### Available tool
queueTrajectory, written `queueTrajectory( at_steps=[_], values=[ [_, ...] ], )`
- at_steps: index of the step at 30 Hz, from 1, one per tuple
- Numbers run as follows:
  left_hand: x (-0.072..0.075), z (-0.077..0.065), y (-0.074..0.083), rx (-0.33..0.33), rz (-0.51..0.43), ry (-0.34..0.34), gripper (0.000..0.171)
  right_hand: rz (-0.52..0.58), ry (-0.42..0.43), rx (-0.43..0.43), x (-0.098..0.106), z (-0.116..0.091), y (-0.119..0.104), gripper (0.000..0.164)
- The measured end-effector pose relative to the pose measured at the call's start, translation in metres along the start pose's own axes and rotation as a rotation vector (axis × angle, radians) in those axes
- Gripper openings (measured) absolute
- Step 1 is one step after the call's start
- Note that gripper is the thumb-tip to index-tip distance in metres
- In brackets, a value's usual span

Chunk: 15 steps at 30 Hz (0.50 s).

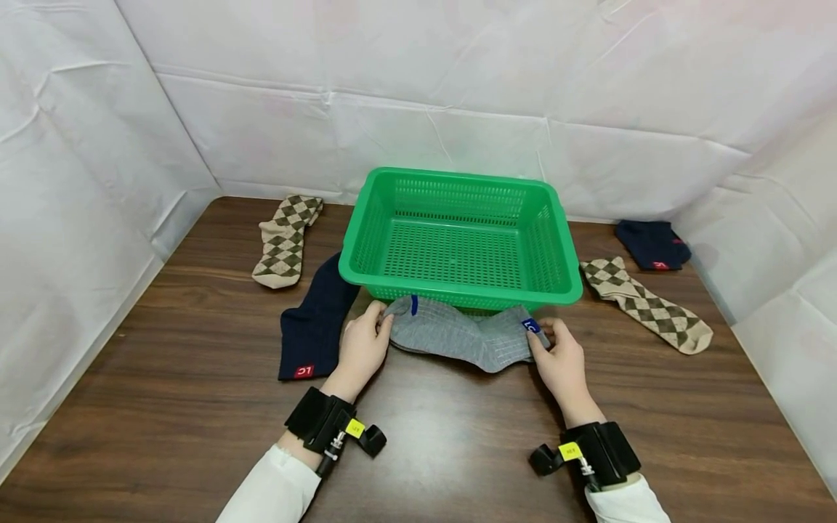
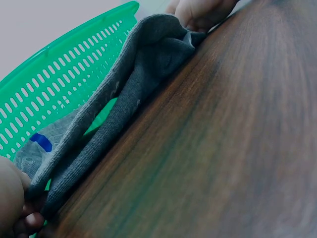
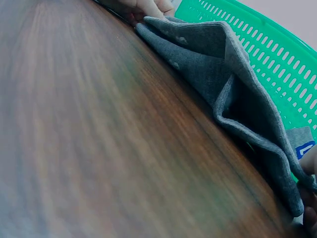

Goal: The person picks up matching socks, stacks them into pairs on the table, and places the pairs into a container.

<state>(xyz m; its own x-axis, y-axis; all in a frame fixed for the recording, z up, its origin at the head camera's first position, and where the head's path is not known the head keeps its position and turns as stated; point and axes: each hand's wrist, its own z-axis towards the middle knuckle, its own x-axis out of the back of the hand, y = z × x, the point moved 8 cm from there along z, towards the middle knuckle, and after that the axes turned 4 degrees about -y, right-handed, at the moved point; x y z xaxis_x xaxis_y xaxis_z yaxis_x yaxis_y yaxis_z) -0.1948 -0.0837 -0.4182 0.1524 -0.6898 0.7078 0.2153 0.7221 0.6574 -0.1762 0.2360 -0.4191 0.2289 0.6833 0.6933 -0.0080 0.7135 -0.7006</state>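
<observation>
Two grey socks (image 1: 451, 333), apparently one over the other, stretch sideways in front of the green basket (image 1: 458, 298). My left hand (image 1: 362, 343) pinches their toe end, near a blue mark. At the cuff end, beside a blue label, my right hand (image 1: 559, 359) pinches the fabric between thumb and fingers. Between the hands the socks (image 2: 94, 134) sag, and in the left wrist view a gap parts the two layers. In the right wrist view the cuff (image 3: 257, 124) gapes in folds. Lower fingers of both hands are partly hidden by the fabric.
A navy sock (image 1: 314, 327) with a red label lies left of the left hand, touching the basket. One argyle sock (image 1: 285, 243) lies further back left. Another argyle sock (image 1: 644, 305) and a folded navy sock (image 1: 650, 243) lie at right. White sheets (image 1: 431, 94) enclose the wooden table (image 1: 163, 378).
</observation>
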Motion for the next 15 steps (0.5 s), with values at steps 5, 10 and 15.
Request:
queueTrajectory(
  at_steps=[5,10,15],
  values=[
    [0.0006,-0.0009,0.0011,0.0,0.024,0.015,0.011,-0.067,-0.043,0.028,-0.0027,0.001,-0.0017,0.02],
    [-0.0014,-0.0016,-0.0017,0.036,0.017,0.0,0.014,-0.086,-0.063,0.042,-0.0029,0.0004,-0.004,0.015],
    [0.0013,-0.0028,-0.0036,0.048,-0.059,0.039,0.013,0.092,0.003,-0.011,0.0037,-0.0035,-0.0005,0.012]
  ],
)
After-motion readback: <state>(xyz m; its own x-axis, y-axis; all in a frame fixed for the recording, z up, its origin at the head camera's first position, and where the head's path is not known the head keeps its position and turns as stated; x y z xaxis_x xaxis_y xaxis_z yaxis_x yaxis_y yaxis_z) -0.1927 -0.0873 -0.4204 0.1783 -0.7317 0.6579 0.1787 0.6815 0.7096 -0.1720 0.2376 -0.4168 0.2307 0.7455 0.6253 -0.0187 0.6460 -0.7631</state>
